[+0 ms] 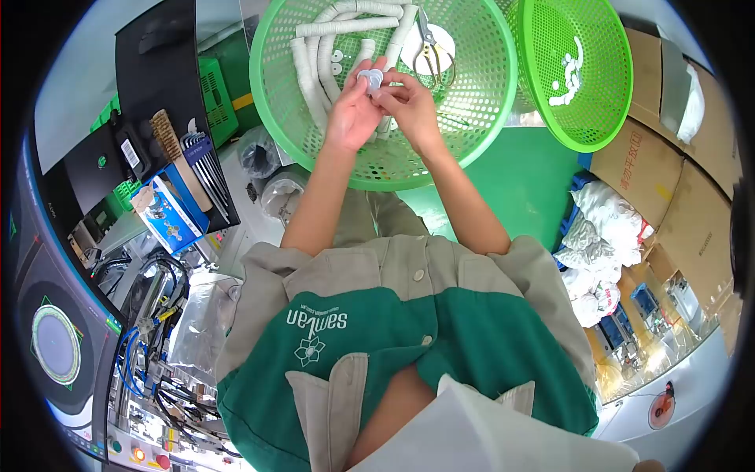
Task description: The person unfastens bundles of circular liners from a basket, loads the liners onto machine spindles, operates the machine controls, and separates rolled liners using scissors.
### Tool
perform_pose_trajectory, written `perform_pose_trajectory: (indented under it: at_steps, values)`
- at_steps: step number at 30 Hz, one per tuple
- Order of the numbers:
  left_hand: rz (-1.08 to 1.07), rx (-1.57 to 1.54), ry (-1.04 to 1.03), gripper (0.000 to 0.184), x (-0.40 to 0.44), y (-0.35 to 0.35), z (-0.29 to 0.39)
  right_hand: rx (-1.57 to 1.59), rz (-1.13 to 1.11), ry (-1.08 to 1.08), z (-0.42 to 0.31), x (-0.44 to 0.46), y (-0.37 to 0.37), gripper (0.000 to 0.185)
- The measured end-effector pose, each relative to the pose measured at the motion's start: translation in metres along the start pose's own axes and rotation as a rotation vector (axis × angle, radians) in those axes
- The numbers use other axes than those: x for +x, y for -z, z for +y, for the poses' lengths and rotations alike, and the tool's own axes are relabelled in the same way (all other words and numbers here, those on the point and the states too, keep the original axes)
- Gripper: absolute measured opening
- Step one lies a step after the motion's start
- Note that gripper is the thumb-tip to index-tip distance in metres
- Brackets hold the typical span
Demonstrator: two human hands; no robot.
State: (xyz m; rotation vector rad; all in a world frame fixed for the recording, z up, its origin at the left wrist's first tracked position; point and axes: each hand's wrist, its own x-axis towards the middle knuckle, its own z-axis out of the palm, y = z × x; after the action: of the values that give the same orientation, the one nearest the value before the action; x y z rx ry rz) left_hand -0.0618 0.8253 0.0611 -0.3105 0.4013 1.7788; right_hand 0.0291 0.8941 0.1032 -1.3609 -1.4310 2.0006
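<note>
My left hand (354, 118) is palm up over the large green basket (263, 102), holding a few small white translucent discs (370, 79) at its fingers. My right hand (414, 114) is beside it, fingers bent in a pinch at the discs' lower edge. What lies between its fingertips is too small to make out. Inside the basket are several long rolls of stacked white discs (346, 27). Scissors (428, 49) with yellowish handles lie there on a round white piece (409, 55). A few loose discs (336, 63) rest near the rolls.
A second green basket (605, 118) at the right holds scattered white discs (568, 79). Cardboard boxes (637, 169) and plastic bags (602, 236) stand to the right. On the left are a monitor (59, 338), cables, a brush (167, 134) and a hex key set (206, 169).
</note>
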Motion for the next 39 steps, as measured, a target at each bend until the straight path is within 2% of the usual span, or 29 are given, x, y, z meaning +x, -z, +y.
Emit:
perform_pose_trajectory:
  at_steps: [3,6,9,12,18,24,30,33,39]
  values:
    - [-0.007,-0.023,0.033,0.032,0.002,0.004,-0.002,-0.045,0.074,-0.03,0.003,0.001,0.0,0.028]
    - [0.026,0.103,-0.001,0.033,0.003,0.006,-0.002,-0.209,0.049,-0.005,-0.001,0.002,0.003,0.028]
    - [0.054,0.068,-0.069,0.029,0.003,0.006,-0.001,0.04,-0.033,-0.028,-0.008,0.0,0.008,0.027]
    - [0.108,0.009,-0.074,0.027,0.001,0.002,0.005,0.195,-0.021,-0.091,-0.005,0.004,0.014,0.026]
    - [0.064,0.027,-0.111,0.022,0.002,0.006,0.0,0.228,-0.042,-0.106,-0.003,0.003,0.01,0.027]
    - [0.026,0.062,-0.091,0.023,0.001,0.004,-0.009,0.147,0.031,-0.07,0.001,0.002,-0.001,0.03]
    - [0.047,0.033,-0.08,0.024,0.001,-0.005,-0.007,-0.179,0.089,-0.004,-0.004,0.0,-0.001,0.028]
    - [0.011,0.103,-0.124,0.024,0.003,-0.002,-0.01,-0.116,0.061,0.061,0.0,0.001,0.0,0.028]
    - [-0.025,-0.056,-0.05,0.024,0.003,-0.001,-0.01,-0.004,0.119,0.049,0.005,0.001,0.0,0.027]
